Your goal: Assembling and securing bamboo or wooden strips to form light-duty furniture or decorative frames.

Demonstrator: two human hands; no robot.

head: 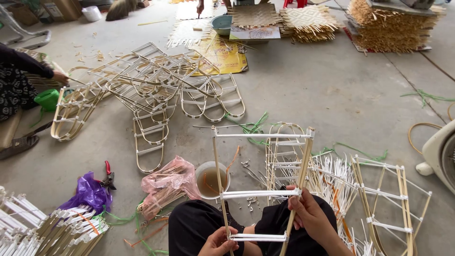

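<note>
- Holding a ladder-like bamboo frame (262, 185) upright over your lap, you steady it with both hands.
- Your right hand (309, 212) is closed around the frame's right rail, just below the middle white-wrapped rung.
- Your left hand (219, 242) curls about the left rail near the lowest rung, fingers bent in a grip.
- You sit on a grey concrete floor (332, 90), your knees in black trousers under the frame.
- Just beyond your knees stands a small white cup (212, 180) of cloudy liquid, beside a crumpled pink plastic bag (170, 180).
- Red-handled pliers (109, 178) lie to the left, by a purple bag (89, 193).
- A heap of curved, loop-ended frames (156, 85) sprawls farther out; woven mats (308, 21) are stacked at the far edge.
- Another person's hand (60, 77) touches that heap at the left.
</note>
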